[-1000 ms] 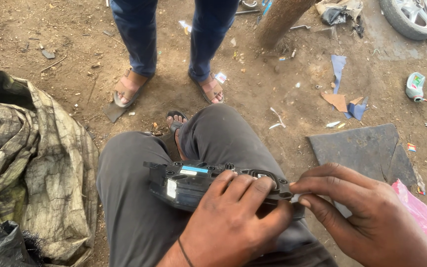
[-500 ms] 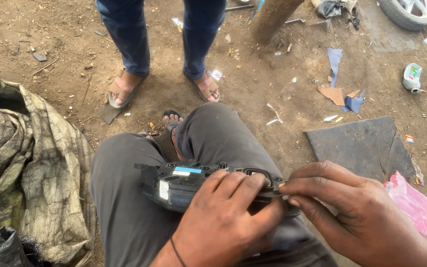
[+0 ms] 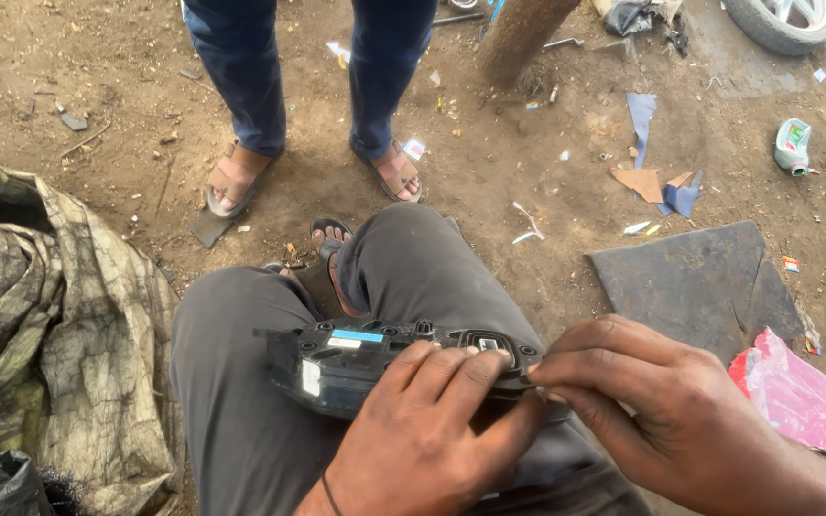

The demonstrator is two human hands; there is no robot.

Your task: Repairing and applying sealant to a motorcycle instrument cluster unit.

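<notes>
Black plastic housing (image 3: 356, 363) on lap, both hands gripping it (left (image 3: 423, 435) over top, right (image 3: 652, 411) pinching end).

Plastic housing (image 3: 365, 358) lies across the seated person's lap. Left hand (image 3: 432, 435) on top of it, right hand (image 3: 662, 411) at its right end. Crumpled tarp (image 3: 40, 344) near left. Standing person's feet (image 3: 313, 177) far centre, beyond the knees. Flat slab (image 3: 690, 282) right, plastic bag (image 3: 786, 387) near right. Wheel (image 3: 781, 19) far right.
</notes>
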